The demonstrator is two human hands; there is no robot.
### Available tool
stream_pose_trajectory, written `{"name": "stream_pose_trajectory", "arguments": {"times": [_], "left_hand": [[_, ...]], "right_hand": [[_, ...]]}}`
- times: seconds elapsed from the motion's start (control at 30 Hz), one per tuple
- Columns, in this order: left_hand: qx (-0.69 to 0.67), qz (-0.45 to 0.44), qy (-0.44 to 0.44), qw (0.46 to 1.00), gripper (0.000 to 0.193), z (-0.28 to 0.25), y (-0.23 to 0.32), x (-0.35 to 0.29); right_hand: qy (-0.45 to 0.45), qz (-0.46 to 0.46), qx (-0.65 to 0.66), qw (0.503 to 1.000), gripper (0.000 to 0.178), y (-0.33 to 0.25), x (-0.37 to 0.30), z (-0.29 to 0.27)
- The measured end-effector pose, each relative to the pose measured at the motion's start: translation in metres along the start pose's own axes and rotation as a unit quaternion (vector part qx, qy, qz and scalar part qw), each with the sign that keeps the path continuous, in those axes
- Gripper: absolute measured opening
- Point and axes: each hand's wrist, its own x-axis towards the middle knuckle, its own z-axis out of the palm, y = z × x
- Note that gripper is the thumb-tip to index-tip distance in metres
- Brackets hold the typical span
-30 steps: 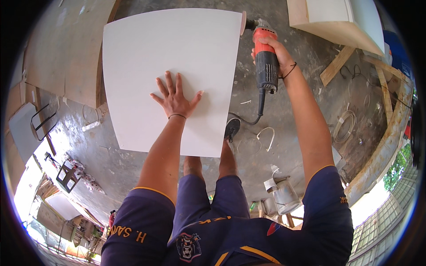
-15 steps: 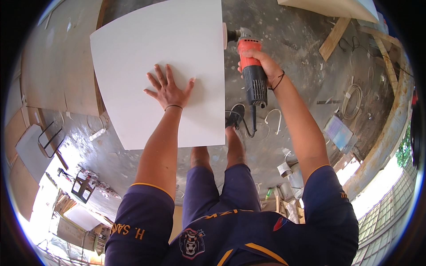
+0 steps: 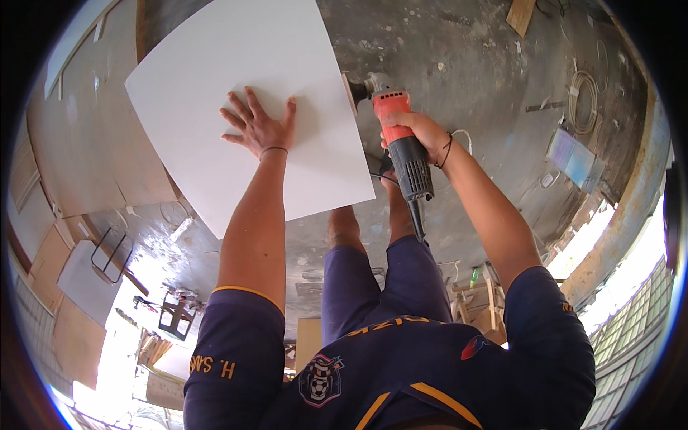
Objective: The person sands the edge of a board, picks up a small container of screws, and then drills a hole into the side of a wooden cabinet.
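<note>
A large white board [image 3: 315,154] lies in front of me. My left hand [image 3: 264,132] presses flat on it, fingers spread. In my right hand [image 3: 423,132] is a red and black angle grinder [image 3: 411,168], gripped around its red body just beyond the board's right edge. Its disc [image 3: 349,92], seen edge-on, stands against that edge; whether it touches cannot be made out. The grinder's cord [image 3: 418,222] hangs from its rear end toward my legs.
A large brown wooden panel [image 3: 86,129] is at the left. On the grey floor at the right lie a coiled pale cable [image 3: 583,100], a bluish flat packet [image 3: 573,159] and a wood piece [image 3: 520,16]. My legs [image 3: 344,228] are just below the board's near edge.
The grinder has come nearer to me along the board's right edge. My left hand stays flat on the board. The whole view has turned and shifted somewhat.
</note>
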Motion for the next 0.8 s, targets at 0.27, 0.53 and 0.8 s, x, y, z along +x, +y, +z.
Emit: {"name": "stream_pose_trajectory", "arguments": {"times": [0.27, 0.53, 0.8], "left_hand": [[0.010, 0.007, 0.013, 1.000, 0.095, 0.004, -0.002, 0.002], [0.009, 0.011, 0.025, 1.000, 0.095, 0.008, -0.005, 0.003], [-0.002, 0.010, 0.028, 1.000, 0.095, 0.007, 0.001, 0.002]], "right_hand": [[0.015, 0.018, 0.054, 0.998, 0.031, 0.061, -0.024, -0.009], [0.008, 0.038, 0.053, 0.998, 0.030, 0.128, -0.041, -0.029], [0.026, 0.054, 0.058, 0.996, 0.027, 0.171, -0.069, -0.039]]}}
